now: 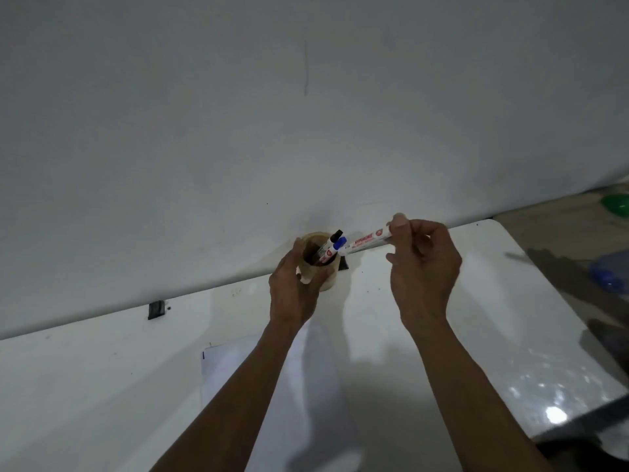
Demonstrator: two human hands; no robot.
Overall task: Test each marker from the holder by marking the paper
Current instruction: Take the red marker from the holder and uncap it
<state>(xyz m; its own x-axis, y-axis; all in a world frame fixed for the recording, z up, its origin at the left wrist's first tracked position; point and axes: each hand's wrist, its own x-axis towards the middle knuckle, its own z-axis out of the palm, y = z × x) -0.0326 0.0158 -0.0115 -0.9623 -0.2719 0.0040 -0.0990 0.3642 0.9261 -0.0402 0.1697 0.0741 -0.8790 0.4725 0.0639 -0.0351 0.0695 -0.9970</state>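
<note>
A beige cup-shaped holder [323, 282] stands on the white table against the wall. My left hand [294, 291] is wrapped around its left side. A black-capped marker [328, 248] leans inside it. My right hand [422, 267] pinches a white marker with a blue cap [364, 242] by its rear end, and its capped tip lies over the holder's rim. A white sheet of paper [231, 373] lies near me on the table, partly under my arms.
The white table [493, 318] ends at the right, with the floor, a green object [616, 206] and a blue object [609, 272] beyond. A small dark clip [156, 310] sits at the wall on the left.
</note>
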